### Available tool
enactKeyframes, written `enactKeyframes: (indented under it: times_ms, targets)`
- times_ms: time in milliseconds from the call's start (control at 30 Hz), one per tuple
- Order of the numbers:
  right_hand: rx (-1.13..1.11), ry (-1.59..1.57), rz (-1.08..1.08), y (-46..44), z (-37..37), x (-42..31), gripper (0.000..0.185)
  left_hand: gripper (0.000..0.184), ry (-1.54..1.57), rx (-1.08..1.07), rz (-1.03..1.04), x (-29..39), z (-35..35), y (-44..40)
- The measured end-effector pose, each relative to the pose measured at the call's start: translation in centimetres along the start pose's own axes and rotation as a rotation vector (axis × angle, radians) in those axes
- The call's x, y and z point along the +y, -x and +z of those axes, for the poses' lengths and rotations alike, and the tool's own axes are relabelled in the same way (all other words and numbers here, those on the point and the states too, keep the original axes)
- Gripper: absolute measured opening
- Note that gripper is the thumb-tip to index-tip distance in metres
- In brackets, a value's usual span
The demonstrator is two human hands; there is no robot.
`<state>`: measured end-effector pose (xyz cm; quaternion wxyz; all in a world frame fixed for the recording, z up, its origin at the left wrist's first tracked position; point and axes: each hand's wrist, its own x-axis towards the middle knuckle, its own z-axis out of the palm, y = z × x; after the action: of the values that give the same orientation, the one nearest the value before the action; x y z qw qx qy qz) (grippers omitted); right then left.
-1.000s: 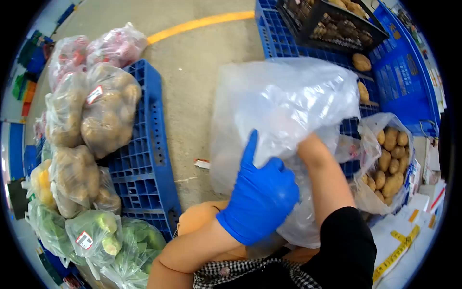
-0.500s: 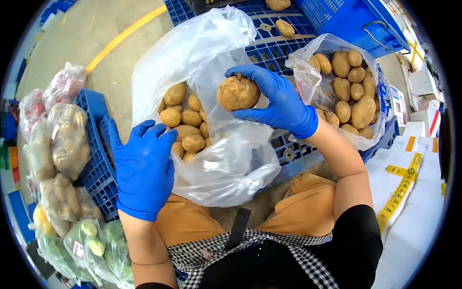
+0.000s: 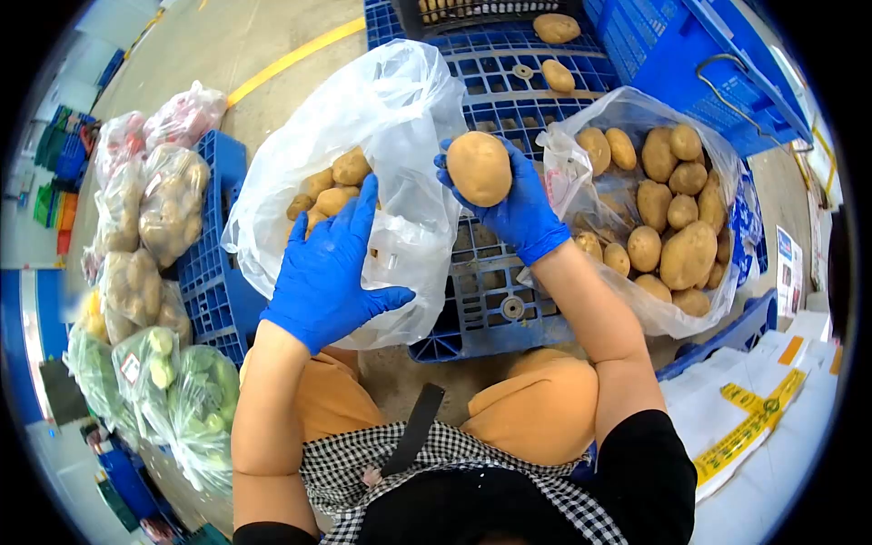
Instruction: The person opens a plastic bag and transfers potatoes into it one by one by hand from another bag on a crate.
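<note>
My right hand (image 3: 513,204), in a blue glove, grips a large round potato (image 3: 480,169) above the blue pallet. Gloved in blue as well, my left hand (image 3: 331,268) has its fingers spread over the near side of a clear plastic bag (image 3: 400,118), with nothing seen in it. Several potatoes (image 3: 350,168) lie inside that bag, partly hidden behind my left fingers. To the right, a second open plastic bag (image 3: 581,186) holds many potatoes (image 3: 688,255) of mixed sizes.
Blue pallet (image 3: 490,318) ahead, bearing two loose potatoes (image 3: 557,28) (image 3: 558,75). A blue crate (image 3: 672,54) and black crate (image 3: 436,18) stand at the back. Filled produce bags (image 3: 168,204) line another pallet (image 3: 213,272) at left. White taped boxes (image 3: 727,391) are at right.
Since the blank-bag view a second ago, the bag has opened and shows potatoes. In the last half second, the held potato has turned and my left hand has moved over the bag.
</note>
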<state>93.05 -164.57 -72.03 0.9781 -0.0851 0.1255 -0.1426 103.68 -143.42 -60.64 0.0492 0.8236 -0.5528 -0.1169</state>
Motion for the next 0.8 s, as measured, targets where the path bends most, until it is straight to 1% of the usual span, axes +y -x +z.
enactKeyframes:
  times_ms: [33, 67, 133, 167, 200, 233, 300, 333, 367, 400, 433, 467, 500, 533, 567, 633, 700, 733, 767, 800]
  targets:
    - [-0.043, -0.078, 0.055, 0.1, -0.2, -0.2, 0.051, 0.108, -0.038, -0.046, -0.056, 0.3, -0.1, 0.0]
    - [-0.153, -0.097, 0.119, -0.4, -1.5, -0.5, 0.055, 0.111, -0.075, -0.097, -0.111, 0.5, -0.2, 0.2]
    - [-0.199, -0.087, 0.147, -1.1, -3.2, -0.7, 0.057, 0.115, -0.206, -0.092, -0.100, 0.1, 0.3, -0.2]
    - [-0.223, -0.080, 0.163, -1.1, -2.5, -0.5, 0.057, 0.117, -0.272, -0.089, -0.097, -0.5, 0.4, -0.4]
    - [-0.131, 0.298, -0.025, -0.6, -1.5, -0.2, 0.055, 0.119, -0.254, -0.149, -0.095, -1.2, 0.2, -0.8]
    - [-0.091, 0.205, 0.044, -0.9, -1.2, -0.4, 0.055, 0.120, -0.270, -0.092, -0.062, -2.7, 1.2, -0.7]
    - [-0.009, 0.033, 0.200, -2.1, -0.9, -1.1, 0.054, 0.105, -0.298, -0.391, -0.168, -2.6, 0.1, -1.2]
    - [-0.019, 0.037, 0.223, -2.3, 0.3, -0.9, 0.050, 0.090, -0.196, -0.473, -0.158, -3.1, 0.8, -1.0]
    - [0.004, 0.128, 0.214, -3.6, 0.4, 0.0, 0.049, 0.078, -0.100, -0.547, -0.136, -3.4, 1.4, -1.2]
    - [0.026, 0.220, 0.188, -5.3, 0.0, 0.8, 0.048, 0.053, -0.185, -0.493, -0.054, -2.9, 2.1, -0.5]
    - [0.062, 0.308, 0.155, -6.4, -0.4, 1.6, 0.047, 0.038, -0.172, -0.502, 0.010, -2.2, 2.4, 0.4]
    - [0.115, 0.444, 0.135, -5.9, 1.8, 2.7, 0.042, 0.031, -0.120, -0.373, 0.025, -2.0, 3.8, 1.4]
    - [-0.046, 0.437, 0.210, -8.0, -0.4, 4.0, 0.038, 0.024, -0.074, -0.244, 0.062, -2.2, 5.1, 1.7]
    - [-0.059, 0.495, 0.208, -8.1, 0.6, 5.5, 0.034, 0.022, -0.104, -0.215, 0.107, -2.2, 5.3, 1.5]
    - [-0.188, 0.621, 0.119, -10.9, -3.1, 7.9, 0.035, 0.020, -0.118, -0.189, 0.178, -1.6, 5.3, 1.2]
    - [-0.131, 0.940, 0.099, -8.2, -1.2, 8.8, 0.037, 0.023, -0.015, -0.172, 0.311, -1.9, 4.3, 0.9]
    - [-0.343, 0.825, 0.217, -5.0, 0.3, 6.0, 0.037, 0.029, 0.133, -0.050, 0.357, -1.9, 3.8, 0.7]
    - [-0.372, 0.948, 0.203, -2.7, 1.1, 3.3, 0.035, 0.030, 0.141, -0.065, 0.380, -1.4, 3.3, 0.9]
    - [-0.281, 1.131, 0.193, 0.0, 1.9, 0.2, 0.032, 0.031, 0.142, -0.068, 0.383, -1.1, 2.8, 1.4]
    - [-0.201, 1.368, 0.115, 1.9, 1.6, -2.9, 0.030, 0.033, 0.138, -0.070, 0.373, -1.0, 2.3, 2.0]
